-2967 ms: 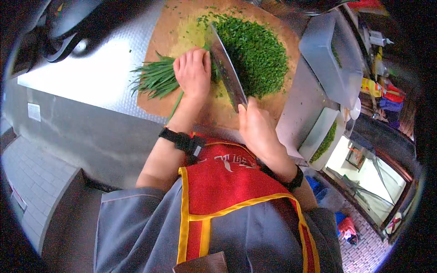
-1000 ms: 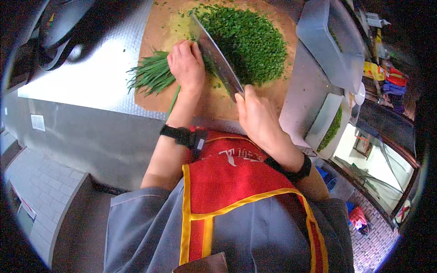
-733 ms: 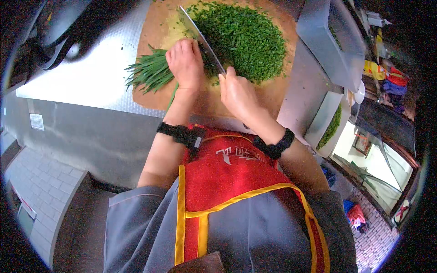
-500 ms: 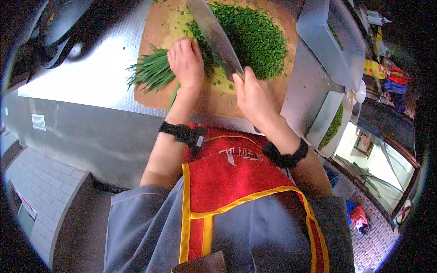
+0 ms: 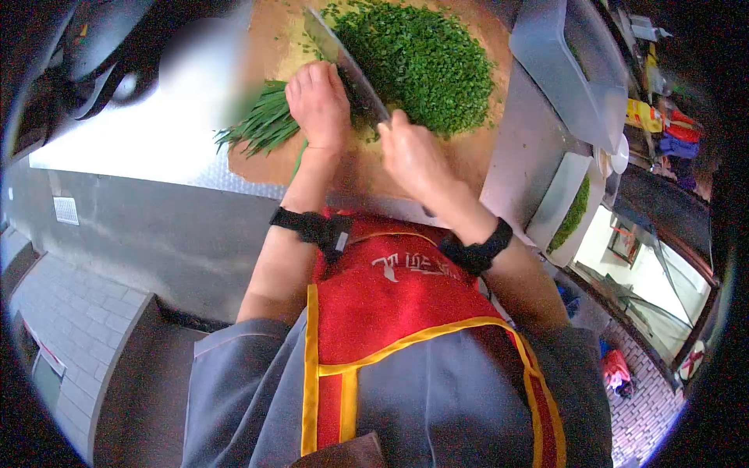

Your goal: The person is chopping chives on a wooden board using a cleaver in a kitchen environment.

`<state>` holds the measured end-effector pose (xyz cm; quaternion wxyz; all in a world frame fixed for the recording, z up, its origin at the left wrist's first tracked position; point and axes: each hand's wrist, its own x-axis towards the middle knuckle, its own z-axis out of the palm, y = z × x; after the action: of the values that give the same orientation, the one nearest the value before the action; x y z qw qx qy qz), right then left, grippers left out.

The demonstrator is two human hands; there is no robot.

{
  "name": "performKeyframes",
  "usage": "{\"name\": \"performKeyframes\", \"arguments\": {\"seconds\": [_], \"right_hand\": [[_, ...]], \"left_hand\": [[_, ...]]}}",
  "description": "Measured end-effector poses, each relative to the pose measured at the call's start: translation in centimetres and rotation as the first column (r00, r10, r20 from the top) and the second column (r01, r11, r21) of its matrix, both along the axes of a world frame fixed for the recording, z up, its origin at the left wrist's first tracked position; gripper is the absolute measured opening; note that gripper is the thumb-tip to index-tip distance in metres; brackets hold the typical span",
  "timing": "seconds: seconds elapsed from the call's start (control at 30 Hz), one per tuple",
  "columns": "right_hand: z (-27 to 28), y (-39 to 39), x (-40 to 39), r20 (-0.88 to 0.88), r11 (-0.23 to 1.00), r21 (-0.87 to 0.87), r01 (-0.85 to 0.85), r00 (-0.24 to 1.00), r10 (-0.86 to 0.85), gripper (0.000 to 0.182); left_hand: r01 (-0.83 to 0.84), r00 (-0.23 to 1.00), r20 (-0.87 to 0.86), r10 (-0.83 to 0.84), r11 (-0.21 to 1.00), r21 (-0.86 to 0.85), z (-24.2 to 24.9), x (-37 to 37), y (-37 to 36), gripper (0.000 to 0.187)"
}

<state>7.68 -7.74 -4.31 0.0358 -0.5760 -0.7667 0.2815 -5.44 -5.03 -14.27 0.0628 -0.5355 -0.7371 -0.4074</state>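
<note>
Chives: the uncut bunch [image 5: 261, 125] lies across the left part of the cutting board [image 5: 468, 160], its tips hanging over the board's left edge; my left hand covers its cut end.
Left hand: my left hand [image 5: 318, 105] presses down on the bunch with fingers curled and knuckles against the blade, so it is closed over the chives.
Cleaver: the blade [image 5: 343, 64] stands edge-down on the board just right of my left hand, between the bunch and the chopped pile.
Right hand: my right hand [image 5: 409, 156] is wrapped tight round the cleaver's handle, near the board's front edge.
Chopped pile: the minced chives [image 5: 421, 58] heap on the right half of the board, touching the far side of the blade.
Change: half a second ago the blade was lifted and tilted over the pile with my right hand further right; now it is down at the bunch and that hand has swung in toward the left one.
Right of the board: a grey tub [image 5: 566, 70], and nearer me a white tray [image 5: 563, 195] with chopped greens.
</note>
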Motion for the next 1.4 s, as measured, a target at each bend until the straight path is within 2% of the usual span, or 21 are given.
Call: {"name": "performKeyframes", "arguments": {"seconds": [0.13,0.17,0.27,0.4,0.5,0.6,0.63,0.73,0.8,0.83,0.93,0.97,1.07,1.2,1.23,1.33,1.37,1.4], "right_hand": [[3.2,-1.0,0.5,-0.025,0.997,0.004,0.071,0.997,-0.071,0.025],[3.8,-1.5,0.5,-0.083,0.995,0.047,0.092,0.993,-0.088,0.025],[5.6,-2.7,1.1,0.086,0.996,-0.066,0.054,0.995,-0.049,0.023],[6.2,-3.5,1.0,0.091,0.99,-0.138,0.039,0.996,-0.026,0.024],[3.2,-2.5,0.4,0.032,0.999,-0.043,-0.013,0.999,0.014,0.025],[-0.9,-1.3,-0.9,0.023,0.999,0.045,0.017,1.0,-0.018,0.025],[-1.0,-0.7,-0.6,-0.038,0.999,0.049,0.018,0.999,-0.016,0.025],[-1.8,0.6,2.0,-0.147,0.999,0.013,0.03,0.989,-0.028,0.026],[-2.1,1.3,3.0,-0.246,1.0,-0.017,0.006,0.969,-0.01,0.027],[-0.9,1.4,2.8,-0.28,0.941,-0.325,0.097,0.94,-0.194,0.028],[-2.7,1.7,3.7,-0.275,0.98,-0.182,0.077,0.953,-0.126,0.031],[-2.5,1.5,4.2,-0.332,0.974,-0.198,0.108,0.928,-0.17,0.03],[-2.1,1.8,6.2,-0.313,0.924,-0.305,0.231,0.892,-0.326,0.029],[-1.1,1.4,7.5,-0.336,0.95,-0.235,0.208,0.899,-0.28,0.024],[-1.0,1.2,7.7,-0.357,0.959,-0.199,0.202,0.897,-0.263,0.024],[0.8,0.5,8.5,-0.404,0.932,-0.25,0.262,0.847,-0.346,0.024],[2.0,0.2,8.8,-0.377,0.899,-0.294,0.324,0.826,-0.42,0.031],[2.1,0.2,9.3,-0.404,0.892,-0.311,0.328,0.804,-0.436,0.03]], "left_hand": [[-0.019,0.999,0.034,0.019,1.0,-0.018,-0.1,0.1,-0.1,0.009],[-0.026,0.998,0.055,0.027,1.0,-0.017,-0.1,0.1,-0.2,0.009],[-0.022,0.997,0.068,0.022,1.0,-0.007,-0.2,0.0,0.0,0.009],[-0.001,1.0,0.026,0.001,1.0,0.022,-0.1,-0.1,-0.1,0.009],[0.003,1.0,-0.018,-0.003,1.0,-0.018,-0.1,-0.1,0.0,0.009],[0.007,1.0,-0.03,-0.009,0.998,-0.055,-0.3,-0.3,0.0,0.009],[0.015,0.999,-0.029,-0.016,1.0,-0.018,-0.3,-0.3,0.1,0.009],[0.027,0.999,-0.029,-0.03,0.995,-0.1,0.3,-0.4,-0.2,0.01],[0.036,0.999,0.0,-0.036,0.998,-0.058,0.8,-0.3,-0.2,0.01],[0.036,0.999,0.014,-0.036,0.999,-0.041,0.9,-0.3,-0.4,0.01],[0.056,0.998,0.007,-0.056,0.997,-0.056,1.5,-0.5,-0.5,0.009],[0.079,0.996,0.03,-0.079,0.997,-0.017,1.8,-0.6,-0.5,0.009],[0.102,0.992,0.079,-0.101,0.995,-0.008,2.1,-0.8,-0.6,0.008],[0.107,0.975,0.195,-0.108,0.994,0.013,3.7,-0.6,-0.8,0.008],[0.095,0.976,0.191,-0.101,0.995,0.041,3.9,-0.8,-0.6,0.008],[0.065,0.987,0.153,-0.055,0.996,-0.062,4.9,-1.3,-0.7,0.007],[0.052,0.994,0.097,-0.049,0.998,-0.024,4.4,-1.7,-0.4,0.007],[0.054,0.992,0.112,-0.051,0.998,-0.023,4.6,-2.0,-0.3,0.007]]}}
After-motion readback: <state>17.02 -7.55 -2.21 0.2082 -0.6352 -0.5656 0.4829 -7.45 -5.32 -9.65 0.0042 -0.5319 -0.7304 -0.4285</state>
